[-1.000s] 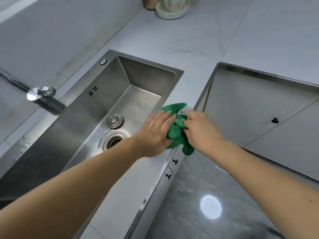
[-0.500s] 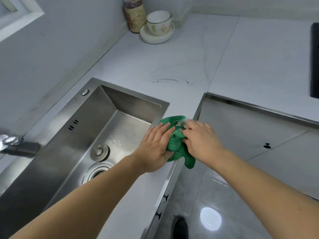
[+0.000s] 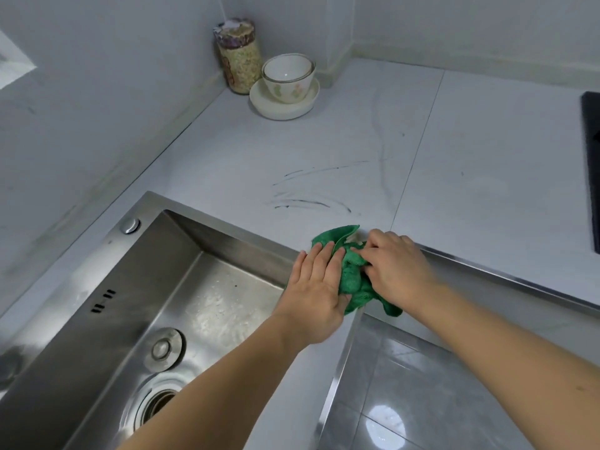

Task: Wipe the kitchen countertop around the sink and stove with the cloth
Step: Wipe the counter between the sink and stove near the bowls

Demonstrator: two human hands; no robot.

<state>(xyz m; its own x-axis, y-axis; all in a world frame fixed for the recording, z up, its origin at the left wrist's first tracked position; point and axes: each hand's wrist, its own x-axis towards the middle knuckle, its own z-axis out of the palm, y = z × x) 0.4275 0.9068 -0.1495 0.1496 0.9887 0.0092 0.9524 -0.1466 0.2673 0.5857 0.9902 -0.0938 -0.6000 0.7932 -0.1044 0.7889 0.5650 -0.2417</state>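
**Both hands on cloth at counter's corner**

The left hand point(image 3: 316, 287) lies flat, fingers straight, on the green cloth point(image 3: 352, 277); the right hand point(image 3: 397, 271) pinches its bunched folds. The cloth sits on the counter point(image 3: 324, 141) at the sink's point(image 3: 113, 287) three o'clock. At twelve o'clock, a bowl point(image 3: 289, 77) stands in a dish point(image 3: 282, 105) beside a filled jar point(image 3: 238, 55).

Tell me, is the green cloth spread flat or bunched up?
Bunched up. The green cloth sits crumpled in folds at the counter's edge, between the flat left hand and the gripping right hand.

Cloth point(image 3: 352, 280) on countertop point(image 3: 324, 141), right of sink point(image 3: 181, 287).
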